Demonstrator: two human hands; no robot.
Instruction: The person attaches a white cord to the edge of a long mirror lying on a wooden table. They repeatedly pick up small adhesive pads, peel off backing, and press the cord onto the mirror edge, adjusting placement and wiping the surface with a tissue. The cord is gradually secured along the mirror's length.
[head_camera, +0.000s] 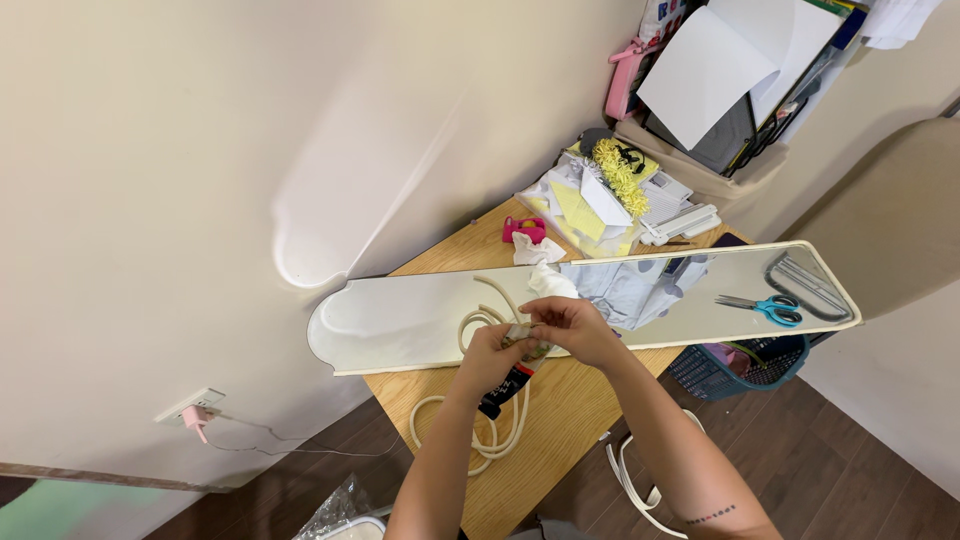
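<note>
Nearest the camera, both forearms reach up over the wooden worktop (560, 420). The left hand (490, 352) is closed around a small packet with a dark, red-marked end (503, 390), which hangs below its fingers. The right hand (572, 327) pinches the packet's top edge with bent fingers, so the 2 hands meet over it. The packet looks not yet fully opened, though the hands hide its upper part. Just beneath them a cream-coloured coiled cord (480, 440) lies loose on the worktop, 1 end curving up toward the hands. Behind, a long narrow mirror with a cream frame (400, 320) lies across the worktop, with blue-handled scissors (772, 308) resting on its far end. Beyond it sit a pink tape dispenser (524, 229) and a pile of yellow and white craft paper (600, 195).
</note>
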